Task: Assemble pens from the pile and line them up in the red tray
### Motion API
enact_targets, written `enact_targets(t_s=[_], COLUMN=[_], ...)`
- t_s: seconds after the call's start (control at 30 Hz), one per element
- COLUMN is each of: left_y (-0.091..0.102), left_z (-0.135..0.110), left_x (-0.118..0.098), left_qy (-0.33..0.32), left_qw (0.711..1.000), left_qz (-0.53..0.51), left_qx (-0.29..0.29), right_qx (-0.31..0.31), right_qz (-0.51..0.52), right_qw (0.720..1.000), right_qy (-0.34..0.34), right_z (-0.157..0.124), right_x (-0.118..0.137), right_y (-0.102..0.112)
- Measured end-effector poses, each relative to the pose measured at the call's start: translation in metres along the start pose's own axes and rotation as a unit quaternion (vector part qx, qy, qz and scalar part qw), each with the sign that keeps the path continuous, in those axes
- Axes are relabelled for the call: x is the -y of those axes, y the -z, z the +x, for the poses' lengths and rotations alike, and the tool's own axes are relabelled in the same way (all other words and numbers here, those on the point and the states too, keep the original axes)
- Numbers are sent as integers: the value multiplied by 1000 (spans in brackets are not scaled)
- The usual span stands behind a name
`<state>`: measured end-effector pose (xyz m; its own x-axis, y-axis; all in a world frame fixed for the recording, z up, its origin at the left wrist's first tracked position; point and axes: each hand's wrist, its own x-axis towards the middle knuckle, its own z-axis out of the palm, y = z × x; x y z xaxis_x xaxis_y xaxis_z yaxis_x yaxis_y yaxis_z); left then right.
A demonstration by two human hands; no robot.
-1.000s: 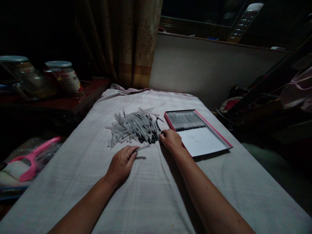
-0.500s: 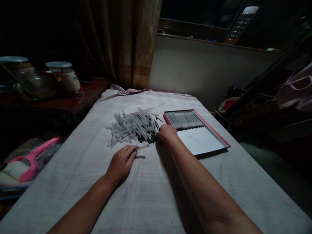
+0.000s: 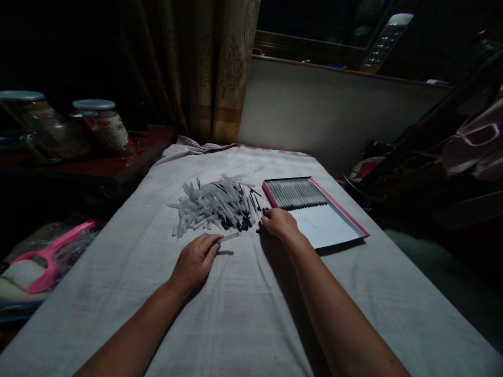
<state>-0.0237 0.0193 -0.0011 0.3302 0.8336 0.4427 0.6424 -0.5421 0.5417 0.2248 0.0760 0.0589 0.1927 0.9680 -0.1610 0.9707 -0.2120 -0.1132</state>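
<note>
My left hand (image 3: pixel 196 262) is closed around a translucent pen barrel (image 3: pixel 230 237), which sticks out to the right just above the cloth. In front of it lies a heaped pile of loose pens (image 3: pixel 212 204), clear and greyish with black ends. My right hand (image 3: pixel 280 222) is at the pile's right side, its fingers pinched near several small black pieces (image 3: pixel 260 225); what they hold is hidden. Beside that hand is a shallow red-edged box (image 3: pixel 362 230). A row of pens (image 3: pixel 299 192) with black ends lies along its far half, and its near half shows a white bottom.
A pale cloth (image 3: pixel 236 324) covers the work surface. On the left, jars (image 3: pixel 112 128) stand on a dark red table (image 3: pixel 145 144), with a pink-handled item (image 3: pixel 51 256) lower down. A curtain (image 3: pixel 226 78) hangs behind, and a bottle (image 3: pixel 387 44) stands on the sill.
My right hand has shifted right, away from the pile and closer to the box, uncovering small black pieces. My left hand stays in place with the pen barrel.
</note>
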Motion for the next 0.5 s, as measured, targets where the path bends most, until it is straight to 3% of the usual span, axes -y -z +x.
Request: enact_targets(t_s=[0.33,0.5], left_y=[1,1], left_z=[0,0], left_x=[-1,-1], left_qy=[-10,-12], left_qw=[1000,1000], left_qz=[7,-3], left_qx=[-3,-14], right_qx=[-4,-33], right_qz=[-10,3], right_qw=[1000,999], right_qy=[-23,-23], right_z=[11,1], right_x=[7,3], right_y=[-4,-6])
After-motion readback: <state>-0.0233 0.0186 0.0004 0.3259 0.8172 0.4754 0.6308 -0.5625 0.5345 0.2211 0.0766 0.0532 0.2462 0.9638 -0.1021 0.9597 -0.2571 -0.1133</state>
